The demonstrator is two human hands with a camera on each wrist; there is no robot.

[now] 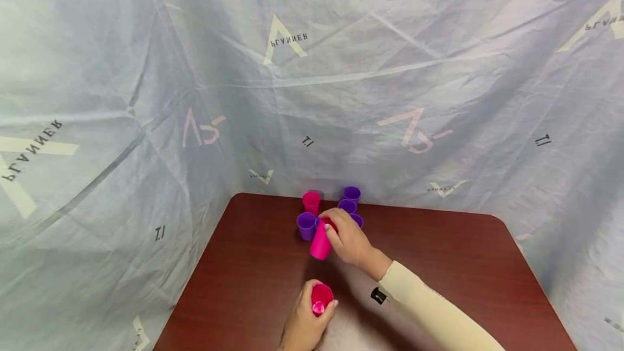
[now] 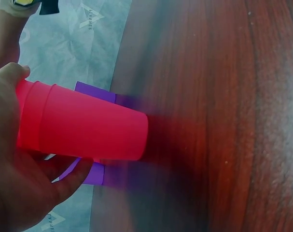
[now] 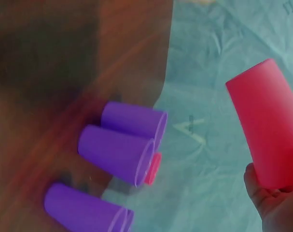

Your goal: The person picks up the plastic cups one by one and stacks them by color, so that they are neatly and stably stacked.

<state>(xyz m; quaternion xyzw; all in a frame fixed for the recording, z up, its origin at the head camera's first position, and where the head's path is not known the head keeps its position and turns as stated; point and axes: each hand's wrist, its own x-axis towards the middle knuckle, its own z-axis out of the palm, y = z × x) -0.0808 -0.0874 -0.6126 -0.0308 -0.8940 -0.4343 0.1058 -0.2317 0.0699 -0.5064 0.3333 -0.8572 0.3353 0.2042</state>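
My left hand (image 1: pixel 303 319) grips pink cups (image 2: pixel 93 123) low over the front of the table; rim lines in the left wrist view suggest a nested stack. Farther forward, my right hand (image 1: pixel 352 240) holds a tilted pink cup (image 1: pixel 320 242) by its rim end, above the table. Just behind that cup stands a purple cup (image 1: pixel 306 227), upright and mouth up, with another partly hidden. One more pink cup (image 1: pixel 311 202) stands at the back. To its right, several purple cups (image 1: pixel 352 195) form a line, the nearest partly covered by my right hand.
Beneath everything is a dark red-brown wooden table (image 1: pixel 439 253) with rounded back corners. Pale grey printed cloth (image 1: pixel 341 96) hangs around its back and sides. A small black object (image 1: pixel 378 295) shows beside the right sleeve (image 1: pixel 434 307).
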